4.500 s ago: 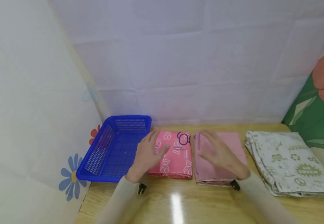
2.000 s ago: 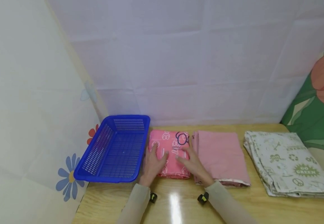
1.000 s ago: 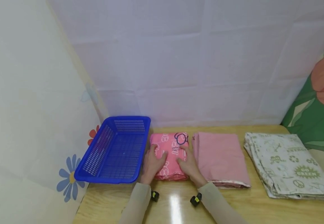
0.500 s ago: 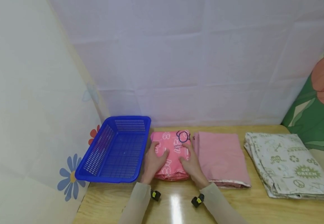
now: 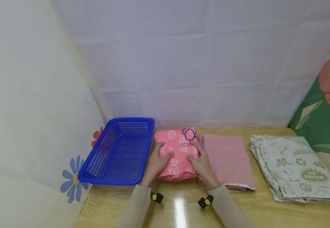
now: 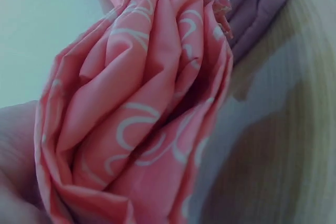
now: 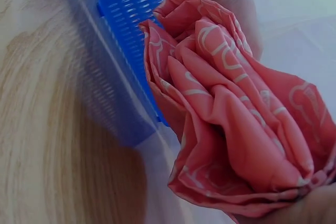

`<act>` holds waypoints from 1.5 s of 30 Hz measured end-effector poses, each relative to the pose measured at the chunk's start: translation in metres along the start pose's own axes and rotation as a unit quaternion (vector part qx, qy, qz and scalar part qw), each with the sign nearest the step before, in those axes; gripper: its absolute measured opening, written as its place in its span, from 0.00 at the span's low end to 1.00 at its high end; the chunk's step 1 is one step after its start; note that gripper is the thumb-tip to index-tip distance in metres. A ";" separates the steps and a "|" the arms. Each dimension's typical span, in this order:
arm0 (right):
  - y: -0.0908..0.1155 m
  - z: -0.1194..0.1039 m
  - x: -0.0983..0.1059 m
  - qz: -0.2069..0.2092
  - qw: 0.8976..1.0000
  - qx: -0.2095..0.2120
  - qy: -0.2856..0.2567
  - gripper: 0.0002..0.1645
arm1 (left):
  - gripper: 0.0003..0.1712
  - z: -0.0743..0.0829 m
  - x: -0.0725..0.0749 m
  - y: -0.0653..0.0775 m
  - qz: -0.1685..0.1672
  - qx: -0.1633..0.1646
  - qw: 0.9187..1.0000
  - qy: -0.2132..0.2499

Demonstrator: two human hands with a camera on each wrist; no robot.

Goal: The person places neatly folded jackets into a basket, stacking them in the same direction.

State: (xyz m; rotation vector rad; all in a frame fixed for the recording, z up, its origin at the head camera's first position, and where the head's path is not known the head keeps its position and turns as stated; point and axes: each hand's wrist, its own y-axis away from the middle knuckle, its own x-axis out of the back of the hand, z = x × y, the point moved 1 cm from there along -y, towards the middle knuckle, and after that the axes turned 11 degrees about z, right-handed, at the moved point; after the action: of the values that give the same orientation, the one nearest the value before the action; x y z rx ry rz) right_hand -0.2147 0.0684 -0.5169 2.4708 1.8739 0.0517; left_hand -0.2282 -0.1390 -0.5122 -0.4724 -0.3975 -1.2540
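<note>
Both hands grip a folded bright pink cloth (image 5: 177, 158) with white outline figures and a dark blue ring near its far right corner. My left hand (image 5: 155, 163) holds its left side, the thumb on top; my right hand (image 5: 203, 166) holds the right side the same way, and the other fingers are partly hidden at the edges. Seen from the left wrist, the pink cloth (image 6: 131, 93) bulges in loose folds above the table. In the right wrist view, the layers of the pink cloth (image 7: 231, 114) gape at its near end.
An empty blue plastic basket (image 5: 122, 158) stands to the left, close beside my left hand. Right of the pink cloth lies a folded dusty-pink cloth (image 5: 227, 161), then a larger white-and-green printed cloth (image 5: 295, 167). Fabric hangs behind and at both sides of the wooden table (image 5: 179, 196).
From hovering apart, both hands came together onto the bright pink cloth and gripped its sides. It has since risen from the table and shifted slightly away and right. Basket and other cloths stayed put.
</note>
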 end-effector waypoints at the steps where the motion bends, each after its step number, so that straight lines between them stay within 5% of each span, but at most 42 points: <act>1: 0.000 -0.001 0.001 0.002 1.000 0.002 -0.008 0.42 | 0.40 0.002 0.001 0.000 -0.009 0.002 1.000 0.000; 8: -0.002 -0.011 0.009 -0.002 0.999 -0.018 -0.040 0.44 | 0.42 0.015 0.006 -0.001 -0.048 0.013 0.998 0.042; 18: -0.008 -0.032 0.019 -0.028 0.998 -0.026 -0.055 0.45 | 0.43 0.027 0.015 -0.012 -0.055 0.010 0.989 0.135; 37: -0.013 -0.061 0.018 -0.096 0.991 0.080 0.055 0.40 | 0.38 0.040 0.054 -0.027 -0.042 -0.027 0.991 0.128; 45: -0.007 -0.071 -0.008 -0.125 0.989 0.084 0.004 0.41 | 0.36 0.037 0.082 -0.033 -0.022 -0.027 0.994 0.101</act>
State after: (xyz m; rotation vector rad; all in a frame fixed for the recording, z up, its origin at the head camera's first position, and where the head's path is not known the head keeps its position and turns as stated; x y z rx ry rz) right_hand -0.2275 0.0640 -0.4462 2.3111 2.2633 -0.1071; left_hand -0.2394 -0.1925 -0.4334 -0.3797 -0.2047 -1.3444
